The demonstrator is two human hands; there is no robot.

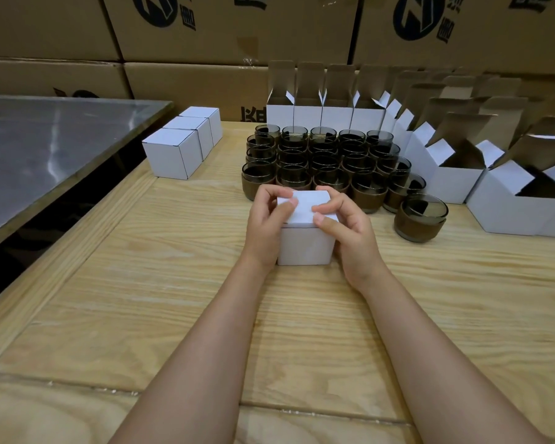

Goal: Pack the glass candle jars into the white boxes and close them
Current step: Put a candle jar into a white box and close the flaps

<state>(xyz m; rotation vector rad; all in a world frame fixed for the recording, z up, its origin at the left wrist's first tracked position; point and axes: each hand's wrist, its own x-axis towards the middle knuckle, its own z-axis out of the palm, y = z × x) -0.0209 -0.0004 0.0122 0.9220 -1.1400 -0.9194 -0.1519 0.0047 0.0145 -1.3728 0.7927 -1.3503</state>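
Storeroom setting: wall of stacked brown corrugated cartons (205, 43) behind a pale wooden plank table (141, 283). Near the table's middle, a small white cardboard cube box (305, 245), upright on its base, lid flap folded flat over the top; landmark for everything below. Flanked on both sides, probably to brace it while seating the tuck flap. Left hand (263, 229) clasping the box's left wall, thumb laid across the lid, fingers hooked over the far edge. Right hand (350, 238) mirroring it, thumb and forefinger pressed on the lid's right side, remaining fingers curled against the right wall. Both hands grasping, neither loose. Forearms reaching straight forward, wrists low over the wood. Contents hidden by the lid; presumably one jar inside, impossible to confirm. Just behind the box, tight rows of smoky grey glass candle jars (327, 161) with brown lower bands, kept within easy reach. One lone jar (420, 216) standing apart, to the box's right. Further behind and curving round to the right, open white boxes (334, 113) with flaps raised, ready for loading. Behind and well to the left of the box, three closed white boxes (180, 145) lined up in a row, evidently finished stock, beside a grey steel-topped table (45, 149). Judged well short of done, with many jars left unpacked.
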